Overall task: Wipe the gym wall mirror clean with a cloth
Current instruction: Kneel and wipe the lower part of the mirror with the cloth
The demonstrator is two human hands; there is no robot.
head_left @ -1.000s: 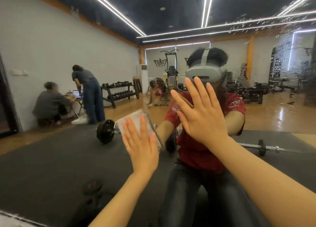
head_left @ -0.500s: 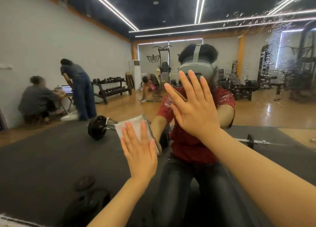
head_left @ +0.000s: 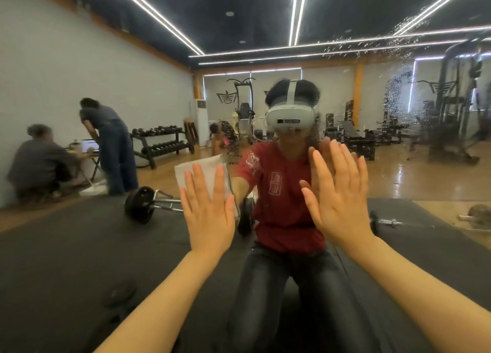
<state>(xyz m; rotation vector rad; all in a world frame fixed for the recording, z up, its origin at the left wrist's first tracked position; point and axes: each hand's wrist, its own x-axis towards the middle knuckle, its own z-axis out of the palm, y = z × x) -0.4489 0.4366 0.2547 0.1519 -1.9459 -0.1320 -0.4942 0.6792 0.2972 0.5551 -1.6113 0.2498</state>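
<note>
The wall mirror [head_left: 79,246] fills the whole view and reflects the gym. My left hand [head_left: 207,211] lies flat with straight fingers on a folded white cloth [head_left: 202,172], pressing it against the glass just left of centre. My right hand [head_left: 337,196] is raised to the right of it, fingers straight and spread; I cannot tell whether the palm touches the glass. Water droplets [head_left: 398,97] speckle the mirror at the upper right, and a smaller patch [head_left: 231,140] sits just above the cloth.
All else is reflection: myself kneeling in a red shirt [head_left: 281,193] and headset, a barbell [head_left: 140,206] on the black mat, a dumbbell rack [head_left: 162,145], two people [head_left: 106,140] at the left wall, weight machines [head_left: 451,113] at the right.
My left hand has slid the cloth to the right across the glass. My right hand has moved right and a little lower. The view has shifted, so the reflection sits lower.
</note>
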